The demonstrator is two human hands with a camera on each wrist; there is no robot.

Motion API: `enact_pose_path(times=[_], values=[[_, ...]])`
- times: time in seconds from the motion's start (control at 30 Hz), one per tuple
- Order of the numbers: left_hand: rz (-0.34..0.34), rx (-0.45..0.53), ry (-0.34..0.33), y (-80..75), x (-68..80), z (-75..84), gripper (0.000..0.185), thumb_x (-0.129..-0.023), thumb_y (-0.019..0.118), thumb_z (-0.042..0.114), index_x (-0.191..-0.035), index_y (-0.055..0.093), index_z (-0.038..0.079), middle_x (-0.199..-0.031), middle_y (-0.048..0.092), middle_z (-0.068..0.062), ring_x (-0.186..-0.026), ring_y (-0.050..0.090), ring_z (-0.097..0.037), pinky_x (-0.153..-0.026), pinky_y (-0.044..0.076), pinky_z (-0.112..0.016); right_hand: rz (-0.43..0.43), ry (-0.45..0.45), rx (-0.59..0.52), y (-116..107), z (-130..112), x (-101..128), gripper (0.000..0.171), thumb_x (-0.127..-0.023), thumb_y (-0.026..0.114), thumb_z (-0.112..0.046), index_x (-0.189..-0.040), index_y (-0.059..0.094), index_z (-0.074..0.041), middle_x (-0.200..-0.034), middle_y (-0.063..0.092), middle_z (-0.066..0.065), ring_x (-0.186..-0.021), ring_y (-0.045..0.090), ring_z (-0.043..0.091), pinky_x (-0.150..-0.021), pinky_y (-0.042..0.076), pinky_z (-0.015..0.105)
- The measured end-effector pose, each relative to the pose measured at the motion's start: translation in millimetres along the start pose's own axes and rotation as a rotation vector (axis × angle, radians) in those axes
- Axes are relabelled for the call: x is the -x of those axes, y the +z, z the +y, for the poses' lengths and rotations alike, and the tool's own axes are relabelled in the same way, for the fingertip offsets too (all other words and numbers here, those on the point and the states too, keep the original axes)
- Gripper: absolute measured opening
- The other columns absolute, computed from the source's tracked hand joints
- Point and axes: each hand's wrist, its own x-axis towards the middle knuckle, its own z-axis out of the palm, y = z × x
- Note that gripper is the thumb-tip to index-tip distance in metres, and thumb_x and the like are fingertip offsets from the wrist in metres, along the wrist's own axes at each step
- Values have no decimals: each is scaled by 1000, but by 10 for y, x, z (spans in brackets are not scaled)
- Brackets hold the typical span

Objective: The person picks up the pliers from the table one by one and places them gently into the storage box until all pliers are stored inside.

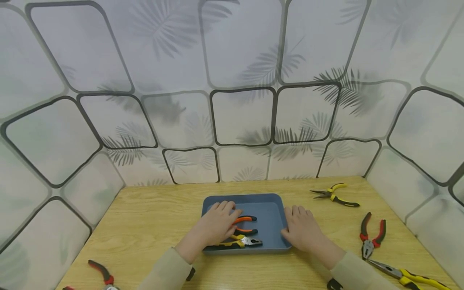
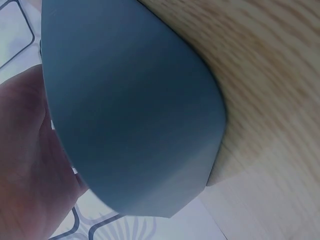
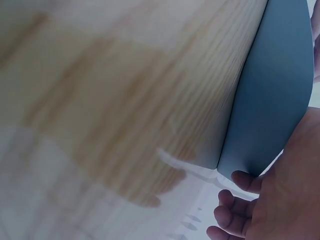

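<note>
Your left hand (image 1: 217, 223) lies over the left part of the blue tray (image 1: 270, 209), fingers loosely bent across the orange-handled pliers (image 1: 245, 224); whether it actually grips them cannot be told from the head view. Your right hand (image 1: 302, 229) rests at the tray's right edge with fingers curled at the rim, though a true grip is not clear. The tray sits on the wooden table (image 1: 152, 225), near its centre; yellow-handled pliers (image 1: 241, 241) lie in it by the near wall. Risk, as a judgement: an uneven pull on the tray would send the loose pliers sliding together; your left fingers could be caught between handles. The red-handled pliers (image 1: 370, 235) lie close to your right forearm; a sideways sweep could knock them.
</note>
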Motion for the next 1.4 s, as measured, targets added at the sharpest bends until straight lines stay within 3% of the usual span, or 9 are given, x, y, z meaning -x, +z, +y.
enact_pose_path(times=[0.3, 0.57, 0.93, 1.07, 1.2, 1.4], values=[[-21, 3, 2, -10, 23, -9, 45, -107, 63, 42, -146, 58, 21, -134, 60, -5, -123, 62, -23, -102, 54, -41, 63, -3, 60, 29, -6, 19, 51, -91, 72, -30, -125, 59, 5, -104, 58, 20, -93, 54, 34, -83, 46, 50], [35, -15, 16, -24, 65, -36, 42, -105, 66, 40, -141, 61, 20, -131, 63, -6, -116, 65, -23, -97, 55, -40, 115, -16, 123, 21, -13, 9, 48, -88, 75, -30, -119, 60, 3, -97, 55, 15, -87, 51, 30, -77, 44, 45], [36, 26, -9, -22, 115, -71, 44, -107, 63, 43, -144, 61, 20, -138, 61, -8, -125, 62, -26, -103, 53, -44, 132, -43, 134, -19, -13, -59, 32, -87, 75, -24, -101, 56, -2, -87, 46, 10, -79, 40, 24, -71, 36, 39], [47, 32, -5, -14, 129, -92, 41, -107, 62, 42, -142, 62, 20, -136, 62, -8, -123, 62, -26, -102, 53, -44, 112, -34, 126, -42, -35, -54, 33, -89, 74, -23, -105, 56, -1, -90, 48, 12, -82, 43, 26, -72, 39, 41], [49, 32, -3, -17, 162, -118, 40, -107, 63, 38, -142, 61, 19, -136, 61, -9, -124, 62, -27, -102, 53, -45, 81, -14, 99, -32, -52, -25, 40, -92, 72, -23, -119, 58, 3, -96, 53, 16, -87, 49, 30, -77, 44, 46], [77, 43, -6, -25, 252, -180, 39, -105, 66, 32, -140, 64, 16, -132, 61, -10, -121, 60, -27, -99, 51, -44, 81, -4, 76, 24, -52, -20, 41, -91, 71, -24, -119, 58, 3, -98, 55, 17, -89, 52, 32, -80, 46, 48]])
